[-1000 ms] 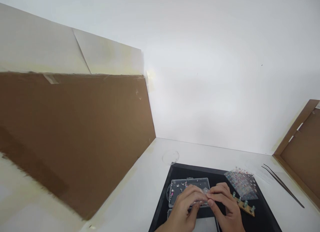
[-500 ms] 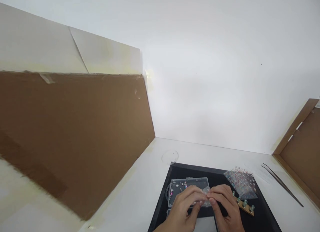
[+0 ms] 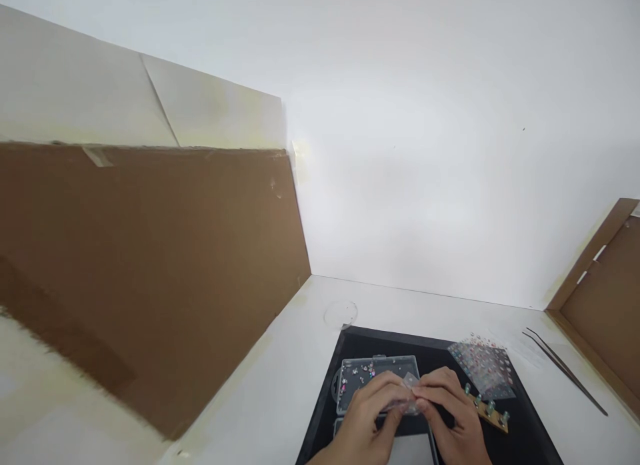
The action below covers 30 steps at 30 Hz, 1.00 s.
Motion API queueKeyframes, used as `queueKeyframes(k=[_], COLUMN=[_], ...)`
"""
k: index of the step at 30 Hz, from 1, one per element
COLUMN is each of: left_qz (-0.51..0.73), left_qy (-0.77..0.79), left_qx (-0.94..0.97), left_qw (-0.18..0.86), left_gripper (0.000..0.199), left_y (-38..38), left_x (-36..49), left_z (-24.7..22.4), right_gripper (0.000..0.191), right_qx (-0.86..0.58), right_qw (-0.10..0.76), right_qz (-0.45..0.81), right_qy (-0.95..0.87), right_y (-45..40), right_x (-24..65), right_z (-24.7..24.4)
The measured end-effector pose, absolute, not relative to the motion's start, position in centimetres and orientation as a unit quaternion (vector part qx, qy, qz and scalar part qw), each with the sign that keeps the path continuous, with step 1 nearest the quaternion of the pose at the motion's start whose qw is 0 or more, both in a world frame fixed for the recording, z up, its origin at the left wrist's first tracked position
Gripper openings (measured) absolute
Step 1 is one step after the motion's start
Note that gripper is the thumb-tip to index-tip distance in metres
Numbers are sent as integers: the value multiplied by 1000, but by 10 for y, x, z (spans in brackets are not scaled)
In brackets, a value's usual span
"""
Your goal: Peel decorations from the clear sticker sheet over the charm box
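Note:
My left hand (image 3: pixel 369 421) and my right hand (image 3: pixel 451 415) meet over a black mat (image 3: pixel 530 445). Between them the fingers of both pinch a small clear plastic bag (image 3: pixel 411 381); its contents are too small to tell. Behind and left of my hands lies an open clear case (image 3: pixel 357 385) with small shiny charms and pink bits in it. A flat whitish piece (image 3: pixel 411 449) shows below my fingers. Just right of my right hand is a wooden strip (image 3: pixel 493 416) bearing several greenish glassy pegs.
Sheets of tiny gem stickers (image 3: pixel 484 368) lie on the mat's back right. Dark tweezers (image 3: pixel 565 370) rest on the white table to the right. A clear ring-shaped item (image 3: pixel 341 313) is behind the mat. Brown cardboard panels (image 3: pixel 165 265) stand at both sides.
The clear bag shows slightly more above my fingertips. My right fingers have shifted a little; both hands stay in nearly the same place.

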<state>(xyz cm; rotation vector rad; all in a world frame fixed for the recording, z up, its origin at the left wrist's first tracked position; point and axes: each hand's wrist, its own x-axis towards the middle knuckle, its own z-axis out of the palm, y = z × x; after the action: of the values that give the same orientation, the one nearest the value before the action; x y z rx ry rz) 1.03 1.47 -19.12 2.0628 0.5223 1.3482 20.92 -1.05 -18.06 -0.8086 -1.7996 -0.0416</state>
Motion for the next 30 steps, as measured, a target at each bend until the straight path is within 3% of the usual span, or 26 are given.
queueKeyframes(k=[17,30], left_qz=[495,474], left_qy=[205,195], left_qx=[756,740], left_qw=[377,435], left_gripper=[24,37], left_y=[15,16], left_x=[10,7], left_z=[-196,-199], right_gripper=[18,18], right_qx=[-347,-351], right_qw=[553,558], right_qz=[27,25], right_qy=[-757,-752], right_y=[-9,-9], right_x=[213,212], right_z=[-184,-180])
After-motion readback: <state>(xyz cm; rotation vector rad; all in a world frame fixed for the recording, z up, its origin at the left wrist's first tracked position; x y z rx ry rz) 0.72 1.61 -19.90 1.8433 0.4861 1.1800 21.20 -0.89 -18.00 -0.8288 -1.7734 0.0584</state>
